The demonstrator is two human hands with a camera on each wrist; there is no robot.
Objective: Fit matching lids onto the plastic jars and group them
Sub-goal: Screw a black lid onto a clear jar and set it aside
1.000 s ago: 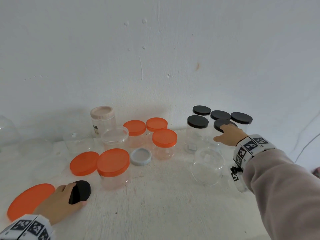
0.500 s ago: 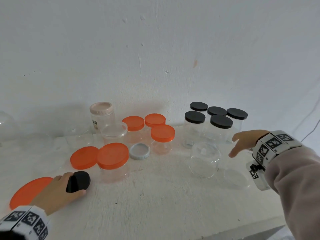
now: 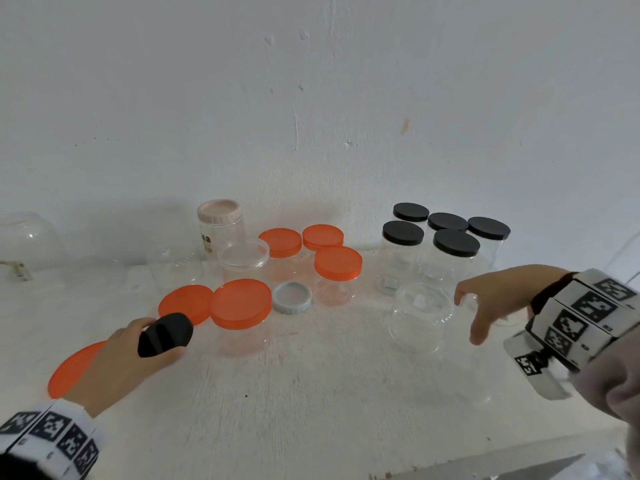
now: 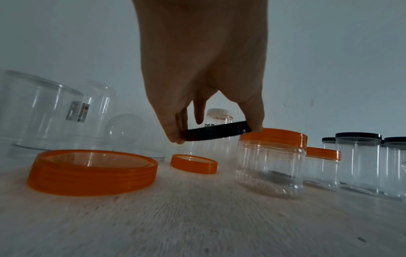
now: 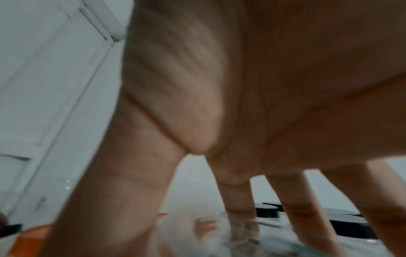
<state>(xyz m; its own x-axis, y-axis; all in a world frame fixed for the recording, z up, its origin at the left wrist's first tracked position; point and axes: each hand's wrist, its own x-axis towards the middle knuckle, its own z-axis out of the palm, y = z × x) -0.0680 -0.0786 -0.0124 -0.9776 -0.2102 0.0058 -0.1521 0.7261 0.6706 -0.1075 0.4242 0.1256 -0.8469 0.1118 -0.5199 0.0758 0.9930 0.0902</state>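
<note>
My left hand (image 3: 157, 337) pinches a loose black lid (image 3: 165, 336) by its rim, at the near left of the table. In the left wrist view the black lid (image 4: 216, 133) hangs tilted above the tabletop. A clear jar (image 3: 420, 317) with no lid stands at centre right. My right hand (image 3: 469, 318) hovers just to its right with fingers spread and holds nothing. Several black-lidded jars (image 3: 456, 242) stand grouped behind it. The right wrist view is blurred, with spread fingers (image 5: 237, 196) over the clear jar (image 5: 215, 233).
Several orange-lidded jars (image 3: 338, 263) stand mid-table, the largest (image 3: 240, 303) beside my left hand. Two loose orange lids (image 3: 185, 304) (image 3: 74, 367) and a pale ring lid (image 3: 292, 297) lie nearby. A pink-lidded jar (image 3: 219, 211) and large clear jars (image 3: 27, 237) stand at the back left.
My right hand has drawn back from the black-lidded jars towards the open clear jar. My left hand has raised the black lid off the table and shifted slightly right.
</note>
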